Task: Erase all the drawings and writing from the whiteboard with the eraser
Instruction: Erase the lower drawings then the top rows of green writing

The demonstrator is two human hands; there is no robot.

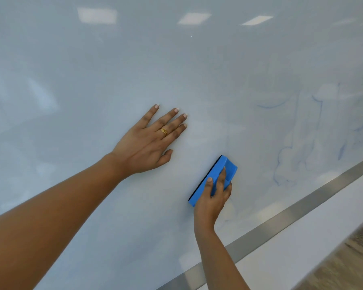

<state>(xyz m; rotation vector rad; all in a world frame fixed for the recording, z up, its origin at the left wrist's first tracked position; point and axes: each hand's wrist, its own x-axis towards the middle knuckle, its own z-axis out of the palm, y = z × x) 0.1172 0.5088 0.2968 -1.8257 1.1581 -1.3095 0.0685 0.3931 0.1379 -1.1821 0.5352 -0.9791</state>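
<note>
A large whiteboard (134,59) fills most of the view. My right hand (213,197) grips a blue eraser (220,170) with a black felt side, held against the board near its lower edge. My left hand (149,143) lies flat on the board with fingers straight, up and to the left of the eraser; a gold ring sits on one finger. Faint blue marker smears (314,130) and thin blue lines cover the board's right part. The board to the left looks wiped, with only pale haze.
A metal frame strip (298,208) runs diagonally along the board's bottom edge. Below it is a white wall band (314,243), then wood-look floor (348,266) at the lower right. Ceiling lights reflect near the board's top.
</note>
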